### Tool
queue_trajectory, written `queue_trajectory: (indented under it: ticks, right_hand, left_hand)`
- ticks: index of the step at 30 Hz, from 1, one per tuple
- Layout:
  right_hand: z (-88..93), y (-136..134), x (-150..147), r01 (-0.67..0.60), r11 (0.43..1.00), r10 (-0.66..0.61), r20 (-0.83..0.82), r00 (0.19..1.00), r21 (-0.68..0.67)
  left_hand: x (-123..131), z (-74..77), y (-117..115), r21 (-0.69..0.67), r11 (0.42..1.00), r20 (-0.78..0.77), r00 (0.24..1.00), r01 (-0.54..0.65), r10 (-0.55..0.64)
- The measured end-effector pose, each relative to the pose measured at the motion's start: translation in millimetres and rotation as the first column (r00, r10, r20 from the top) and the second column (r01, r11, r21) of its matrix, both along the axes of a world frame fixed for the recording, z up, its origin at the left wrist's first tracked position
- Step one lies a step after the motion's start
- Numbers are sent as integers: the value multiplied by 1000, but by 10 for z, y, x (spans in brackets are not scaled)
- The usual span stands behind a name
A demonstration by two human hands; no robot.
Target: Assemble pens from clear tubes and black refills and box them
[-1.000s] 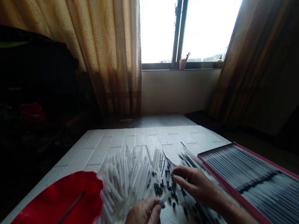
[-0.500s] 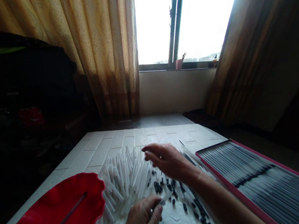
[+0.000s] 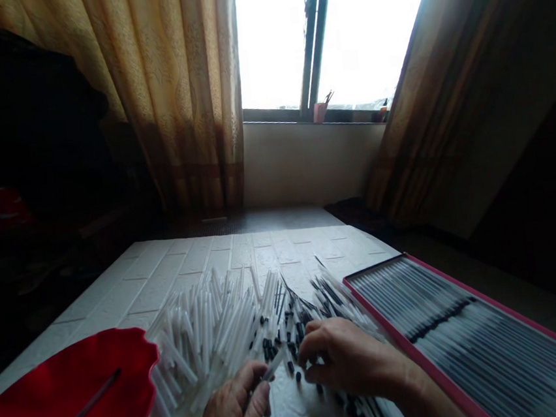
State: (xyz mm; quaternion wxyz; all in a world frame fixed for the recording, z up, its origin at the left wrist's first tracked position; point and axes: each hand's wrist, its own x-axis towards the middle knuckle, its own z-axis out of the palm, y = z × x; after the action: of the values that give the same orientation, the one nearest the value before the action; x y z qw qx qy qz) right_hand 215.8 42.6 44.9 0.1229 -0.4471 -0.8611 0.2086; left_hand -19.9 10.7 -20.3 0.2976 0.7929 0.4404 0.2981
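Tubes, slim and clear to whitish, are lying in a loose heap on the left half of the pale, brick-patterned desk. Just beside the heap, the person's left hand is holding one short tube; that grip is closing thumb and fingers around its near end, and the far end is pointing up and to the right, towards a scatter of small black caps.

Over those caps the right hand is bending its fingers down, thumb below the forefinger. Its grip is showing a partly curled shape, but from here I am not able to tell whether anything is sitting between the fingertips.

Beyond that hand, thin dark rods are lying at a slant. Farther right, a pink-edged tray is holding close rows of slender grey sticks, with a dark band running across them.

At the left, a red dish with a wavy rim is carrying one dark stick. Behind everything, bright light is pouring through the window between patterned curtains.
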Motion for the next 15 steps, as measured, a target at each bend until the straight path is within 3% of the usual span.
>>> queue_trajectory:
  ticks: [8,15]
  right_hand:
    - [-44,-3,-144,-18,1000,17,123,992,6]
    - [4,17,-40,43,997,-57,-235,970,-65]
  left_hand:
    - [-33,6,-8,-22,999,16,1000,24,-24]
    - [-27,8,-35,-8,999,41,999,35,-35]
